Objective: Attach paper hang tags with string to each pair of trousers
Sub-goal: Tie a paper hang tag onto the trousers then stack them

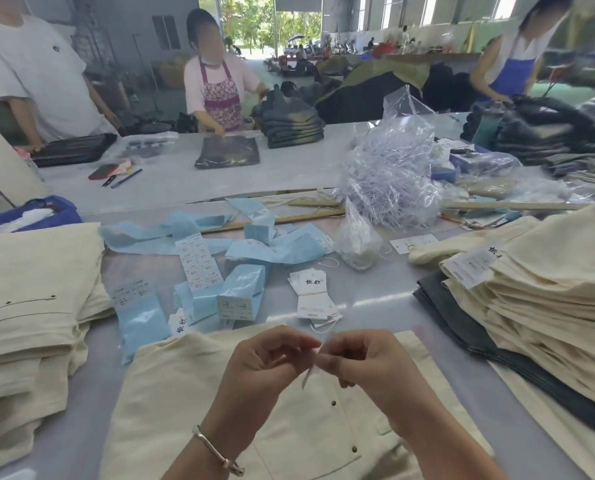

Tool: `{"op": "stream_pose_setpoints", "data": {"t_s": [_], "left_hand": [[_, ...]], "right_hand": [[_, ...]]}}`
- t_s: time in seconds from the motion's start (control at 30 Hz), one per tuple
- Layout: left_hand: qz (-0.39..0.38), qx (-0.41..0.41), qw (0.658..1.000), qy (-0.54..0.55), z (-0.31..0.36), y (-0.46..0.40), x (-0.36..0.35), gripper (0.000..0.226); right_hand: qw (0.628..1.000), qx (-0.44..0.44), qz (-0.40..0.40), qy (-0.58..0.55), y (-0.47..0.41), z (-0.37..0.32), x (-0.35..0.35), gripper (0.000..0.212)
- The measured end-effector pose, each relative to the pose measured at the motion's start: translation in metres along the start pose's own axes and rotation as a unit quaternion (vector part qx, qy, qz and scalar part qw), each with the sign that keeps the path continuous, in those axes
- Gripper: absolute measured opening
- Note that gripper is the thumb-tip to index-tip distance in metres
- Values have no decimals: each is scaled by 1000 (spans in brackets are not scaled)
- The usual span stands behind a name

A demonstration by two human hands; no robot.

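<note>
Above the cream trousers (289,420) that lie flat on the table (375,299), the left hand (265,362) and the right hand (365,365) meet, fingertips almost touching. Both hands have their fingers curled in, and they pinch a thin white string (309,370) between them. A bit of the string hangs down from the pinch. The string is so thin that it could slip out of the fingers, and then the person would have to hunt for it on the pale cloth. It could also knot up or snap if pulled too hard. The stack of hang tags (315,297) sits on the table just past the hands, not touching them, so I think a tag could get left off if the string is tied first. Some things are hard to see. The string is blurry, so I cannot tell if it makes a loop or if it goes through the trousers yet. I cannot tell if a tag is on it. The fingertips hide the place where the string is held. The trousers are cut off at the bottom edge. The pile of folded trousers (538,306) on the right has tags on it, and the pile on the left (29,306) shows none that I can see.
</note>
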State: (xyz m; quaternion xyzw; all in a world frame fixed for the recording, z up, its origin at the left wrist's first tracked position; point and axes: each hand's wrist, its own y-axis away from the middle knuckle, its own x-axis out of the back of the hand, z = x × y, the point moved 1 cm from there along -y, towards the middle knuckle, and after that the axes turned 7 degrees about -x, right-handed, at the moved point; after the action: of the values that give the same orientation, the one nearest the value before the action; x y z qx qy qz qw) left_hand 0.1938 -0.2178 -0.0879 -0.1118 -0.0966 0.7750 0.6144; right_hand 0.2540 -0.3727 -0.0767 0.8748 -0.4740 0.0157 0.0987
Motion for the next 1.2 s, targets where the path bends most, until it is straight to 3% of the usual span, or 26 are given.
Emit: {"op": "stream_pose_setpoints", "data": {"t_s": [0.07,0.17,0.3,0.4,0.43,0.57,0.63,0.7,0.77,0.93,1.07,1.2], "left_hand": [[14,-1,999,-39,-6,-3,-6,20],[9,-45,986,-161,-11,-9,-16,35],[-12,-82,984,-155,-11,-16,-36,32],[4,-116,976,-184,-11,-23,-48,27],[8,-120,974,-191,-12,-26,-51,26],[-10,-96,981,-168,-25,-29,-64,27],[-7,-72,982,-175,-40,-28,-71,25],[-2,-20,979,-202,-60,-28,-75,22],[-33,49,969,-238,-83,-28,-76,20],[-212,155,922,-284,-128,-12,-89,12],[-288,82,848,-438,-146,-1,-106,27],[-291,45,834,-467,-154,5,-115,20]], "right_hand": [[997,-18,73,-16,1,3,6,9],[987,1,159,-5,3,4,22,31],[994,-12,44,-103,3,1,31,28],[993,-48,30,-108,0,4,44,3],[992,-59,27,-104,-1,7,50,5],[996,-77,33,-21,0,15,71,12],[992,-54,105,48,-2,20,87,16],[965,-26,204,163,-6,28,108,18],[940,-18,251,232,-9,36,125,22],[937,-17,201,285,-22,68,126,22],[933,4,146,330,-26,103,112,10],[920,30,101,378,-15,138,102,4]]}}
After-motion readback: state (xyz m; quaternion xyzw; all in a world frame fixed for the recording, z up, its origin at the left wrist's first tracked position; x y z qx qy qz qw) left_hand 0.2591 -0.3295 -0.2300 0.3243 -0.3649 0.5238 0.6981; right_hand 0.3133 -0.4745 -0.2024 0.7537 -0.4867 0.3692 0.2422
